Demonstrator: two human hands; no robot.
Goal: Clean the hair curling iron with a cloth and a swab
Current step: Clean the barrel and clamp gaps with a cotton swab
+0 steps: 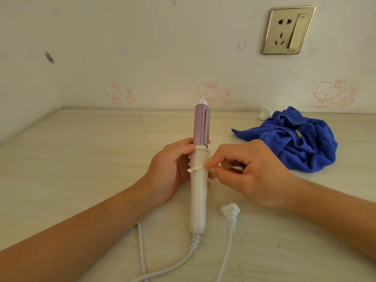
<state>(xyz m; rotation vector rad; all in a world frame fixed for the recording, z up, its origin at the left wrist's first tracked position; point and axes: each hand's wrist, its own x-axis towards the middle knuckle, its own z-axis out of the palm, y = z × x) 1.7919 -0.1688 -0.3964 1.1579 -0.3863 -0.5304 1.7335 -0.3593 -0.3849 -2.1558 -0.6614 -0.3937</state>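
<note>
Open passage over the bare table (pixel 85 151) along the left of the frame, up to the wall (pixel 142 47). Blocked at centre by the upright curling iron (pixel 200 180). Crowded at right by crumpled blue cloth (pixel 295 143) and a white wad (pixel 265 113). Crossed at lower centre by cord (pixel 142 251) and plug (pixel 230 212).

A room in a home. Beyond the left hand (pixel 168 169) and the right hand (pixel 250 171), the wall (pixel 162 47) is papered white with pale pink cartoon-cat prints (pixel 207 93) (a pattern for a bedroom rather than a workplace). Above and right of the right hand sits a brass-rimmed household socket (pixel 289 30) with a rocker switch. Under both hands lies a pale wood-grain tabletop (pixel 81 159) pushed into the wall's corner. The left hand holds a personal hair curling iron (pixel 200 157), and its plug (pixel 230 212) lies loose just nearer than the right hand.
</note>
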